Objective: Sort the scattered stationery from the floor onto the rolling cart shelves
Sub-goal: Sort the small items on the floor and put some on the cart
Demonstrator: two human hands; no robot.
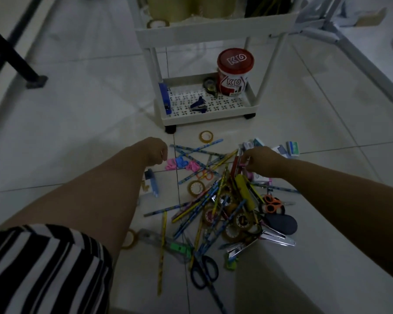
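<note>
A heap of stationery (225, 200) lies on the tiled floor: patterned pencils, tape rolls, scissors, staplers, cutters. My left hand (154, 150) hovers over the heap's far left edge with fingers curled under, just above pink and blue scissor handles (179, 164); I cannot see anything in it. My right hand (261, 160) reaches into the heap's far right part, its fingers pinching a small pink item (243, 165) beside a red flat object. The white rolling cart (204, 114) stands just beyond the heap.
The cart's bottom shelf holds a red jar (234, 73), a tape dispenser (210, 86), a blue stapler (163, 98) and a blue staple remover (199, 105). A tape roll (206, 136) lies before the cart. A black table leg (32, 78) stands far left. Small boxes (290, 149) lie right.
</note>
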